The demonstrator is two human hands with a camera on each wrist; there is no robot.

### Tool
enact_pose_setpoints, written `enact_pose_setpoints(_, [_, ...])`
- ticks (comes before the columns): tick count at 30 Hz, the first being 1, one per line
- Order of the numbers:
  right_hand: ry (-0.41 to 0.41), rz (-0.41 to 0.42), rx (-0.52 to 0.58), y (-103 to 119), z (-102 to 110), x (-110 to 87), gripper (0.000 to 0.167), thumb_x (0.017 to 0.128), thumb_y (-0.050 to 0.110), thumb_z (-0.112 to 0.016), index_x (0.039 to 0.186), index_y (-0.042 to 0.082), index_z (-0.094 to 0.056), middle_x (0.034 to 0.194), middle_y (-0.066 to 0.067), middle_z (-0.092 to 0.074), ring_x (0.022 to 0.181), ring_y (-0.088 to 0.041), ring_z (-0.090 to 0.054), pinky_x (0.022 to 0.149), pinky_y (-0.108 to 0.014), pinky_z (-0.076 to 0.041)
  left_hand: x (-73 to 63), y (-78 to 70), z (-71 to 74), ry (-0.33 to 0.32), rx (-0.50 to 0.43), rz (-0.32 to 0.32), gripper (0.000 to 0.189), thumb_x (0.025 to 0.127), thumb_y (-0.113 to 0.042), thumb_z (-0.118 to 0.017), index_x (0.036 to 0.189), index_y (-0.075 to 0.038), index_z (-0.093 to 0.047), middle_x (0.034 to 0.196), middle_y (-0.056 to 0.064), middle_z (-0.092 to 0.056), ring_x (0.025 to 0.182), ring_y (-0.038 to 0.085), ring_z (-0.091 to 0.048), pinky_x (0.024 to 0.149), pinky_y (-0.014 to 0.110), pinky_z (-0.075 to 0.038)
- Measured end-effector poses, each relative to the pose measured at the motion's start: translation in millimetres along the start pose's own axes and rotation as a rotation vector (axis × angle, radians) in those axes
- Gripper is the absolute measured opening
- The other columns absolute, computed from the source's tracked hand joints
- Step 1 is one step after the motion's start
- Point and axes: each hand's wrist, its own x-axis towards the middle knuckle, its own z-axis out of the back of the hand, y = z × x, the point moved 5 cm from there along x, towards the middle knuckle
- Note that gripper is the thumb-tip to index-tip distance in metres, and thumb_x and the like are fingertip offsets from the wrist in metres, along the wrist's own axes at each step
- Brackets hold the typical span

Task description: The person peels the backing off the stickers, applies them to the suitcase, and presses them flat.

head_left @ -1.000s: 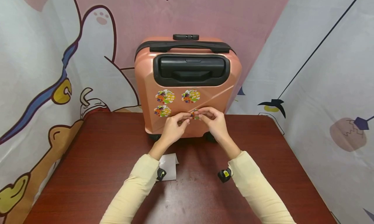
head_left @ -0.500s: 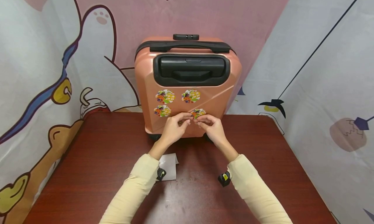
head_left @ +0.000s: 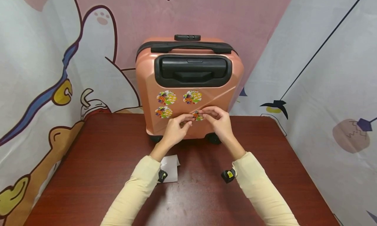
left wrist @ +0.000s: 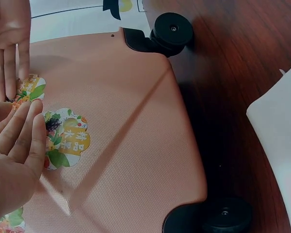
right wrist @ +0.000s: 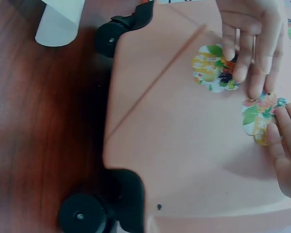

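A coral-pink suitcase (head_left: 188, 127) with black wheels stands upright on a table. Three round fruit stickers, one of them a scalloped sticker (head_left: 163, 112) at lower left, lie flat on its front. A fourth fruit sticker (head_left: 197, 115), at lower right, lies between my hands and is partly covered by fingers. My left hand (head_left: 176, 127) has its fingertips at the left edge of that sticker, fingers nearly straight. From the right, my right hand (head_left: 218, 122) touches its edge with extended fingers; the right wrist view shows these fingertips (right wrist: 274, 133) against the sticker.
White paper (head_left: 170, 168) with a raised corner lies on the red-brown table (head_left: 97, 173), beside the left sleeve. Black handle parts (head_left: 192, 70) sit in the suitcase's upper front. A cartoon-printed cloth (head_left: 253, 23) hangs close behind and at the sides.
My right hand dropped to the sticker's lower edge, then rose again to its right side, covering that part. My left hand stayed in place.
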Motion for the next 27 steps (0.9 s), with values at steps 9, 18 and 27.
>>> enact_pose_setpoints(9, [-0.033, -0.072, -0.015, -24.0, 4.4, -11.6, 0.016, 0.081, -0.012, -0.059, 0.097, -0.014, -0.059, 0.092, -0.032, -0.061, 0.081, -0.02, -0.065, 0.072, -0.027, -0.052, -1.1, 0.3, -1.3, 0.004, 0.001, 0.007, 0.022, 0.086, 0.002, -0.057, 0.107, 0.003, -0.062, 0.095, 0.015, -0.067, 0.078, 0.019, -0.063, 0.067, 0.031, -0.05])
enact_pose_setpoints(18, [-0.042, -0.059, -0.019, -14.1, 6.8, -7.9, 0.016, 0.082, -0.01, -0.06, 0.098, -0.013, -0.059, 0.093, -0.03, -0.062, 0.083, -0.025, -0.064, 0.072, -0.031, -0.052, -1.6, 0.9, -1.3, -0.001, 0.009, -0.019, 0.022, 0.085, 0.003, -0.059, 0.107, 0.003, -0.062, 0.094, 0.015, -0.067, 0.077, 0.02, -0.063, 0.067, 0.035, -0.051])
enact_pose_setpoints(27, [-0.07, -0.005, 0.026, 3.5, 9.0, -0.7, 0.016, 0.081, -0.008, -0.061, 0.096, -0.013, -0.06, 0.092, -0.028, -0.063, 0.085, -0.028, -0.063, 0.074, -0.031, -0.051, -1.3, 0.3, -0.8, -0.002, 0.012, -0.01, 0.022, 0.085, 0.002, -0.059, 0.107, 0.002, -0.062, 0.094, 0.013, -0.067, 0.079, 0.019, -0.063, 0.067, 0.033, -0.05])
